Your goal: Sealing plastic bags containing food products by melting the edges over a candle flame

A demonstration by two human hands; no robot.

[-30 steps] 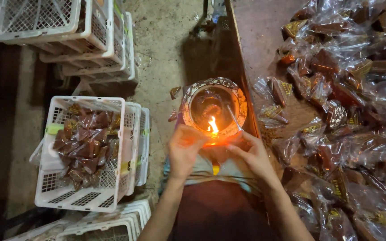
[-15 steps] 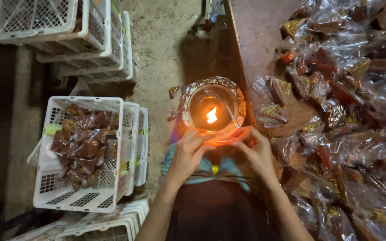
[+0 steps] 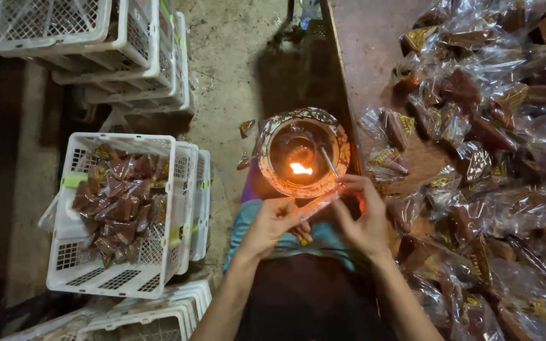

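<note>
1. Hands: left hand and right hand pinch a clear packet, fingers closed on its ends.
2. Packet sits stretched just beside the flame in the bowl, its edge near the heat.
3. Crate of filled packets stands within left reach.

Glossy clear plastic packets, white plastic crate, matt wooden table, rough floor

The scene is dim. A small flame just beyond the hands glows overexposed, warming the fingers. Plastic packets to their right catch soft glare. The far left edge sinks into shadow, and lines bend slightly near the corners.
</note>
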